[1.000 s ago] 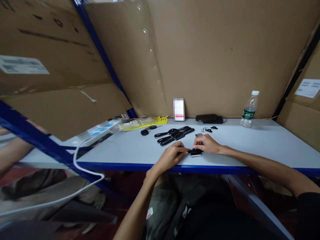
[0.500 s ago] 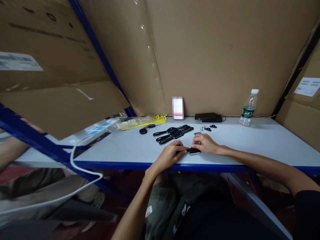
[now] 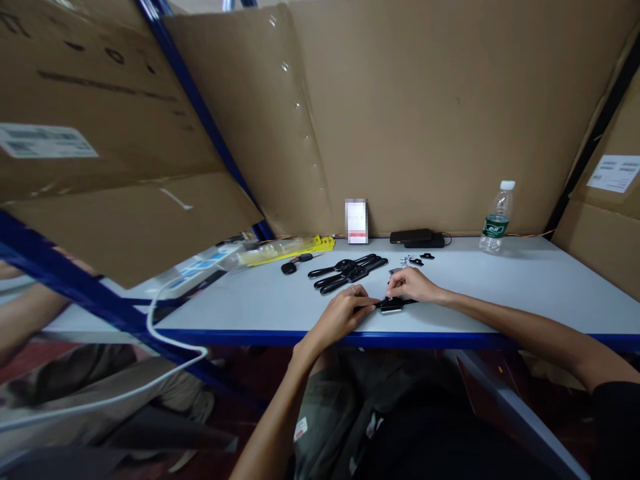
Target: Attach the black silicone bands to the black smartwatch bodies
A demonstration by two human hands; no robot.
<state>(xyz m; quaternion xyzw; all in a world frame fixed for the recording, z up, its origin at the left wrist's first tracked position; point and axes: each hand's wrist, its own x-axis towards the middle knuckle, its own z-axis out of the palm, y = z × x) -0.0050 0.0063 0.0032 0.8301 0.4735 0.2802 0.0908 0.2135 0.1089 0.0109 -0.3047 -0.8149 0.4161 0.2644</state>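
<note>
A black spokeshave (image 3: 391, 305) lies near the front edge of the table, a bright metal strip along its near side. My left hand (image 3: 347, 310) is closed on its left handle. Over the middle of the tool, my right hand (image 3: 411, 285) pinches with thumb and fingertips; a small silvery bit, perhaps a screw, shows beneath them. A flat grey metal piece (image 3: 395, 271) peeks out behind my right hand. Further back lie several more black spokeshaves (image 3: 353, 270), partly overlapping. Small silver screws (image 3: 407, 260) and black metal parts (image 3: 416, 262) lie right of them.
A phone-like screen (image 3: 357, 221) leans against the cardboard wall, with black flat devices (image 3: 417, 237) beside it. A water bottle (image 3: 495, 220) stands back right. Left are a screwdriver-like black item (image 3: 290, 267), yellow-edged packaging (image 3: 285, 251) and a white cable (image 3: 155, 320). Another person's arm (image 3: 30, 313) is far left.
My right hand has eased up slightly, uncovering more of the spokeshave's middle and its right handle. My left hand stays on the left handle. The camera view has shifted a little.
</note>
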